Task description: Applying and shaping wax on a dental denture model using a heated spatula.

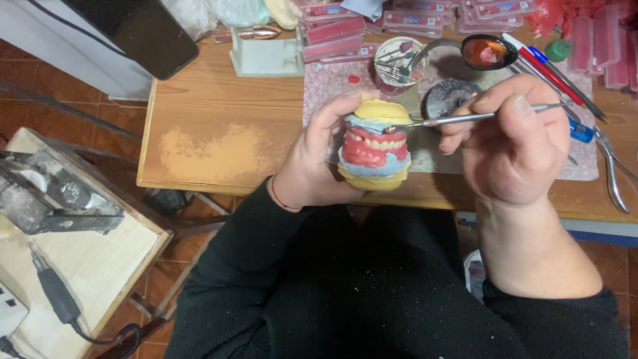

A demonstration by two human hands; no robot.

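Observation:
My left hand point(318, 159) grips a dental model point(375, 145) from its left side: yellow plaster top and bottom, pale blue layers, pink wax gums with a row of white teeth. My right hand point(515, 136) pinches a thin metal wax carving tool point(478, 117). The tool's tip touches the upper edge of the pink wax just under the yellow top. Both hands hover above the front edge of the wooden table point(219, 126).
A patterned mat point(332, 83) lies on the table with a small cup of burs point(397, 60), a spoon holding red wax point(485, 52), pens point(551, 66) and pliers point(615, 173). Pink tooth boxes point(335, 33) line the back. A handpiece cable point(56, 296) rests on the left bench.

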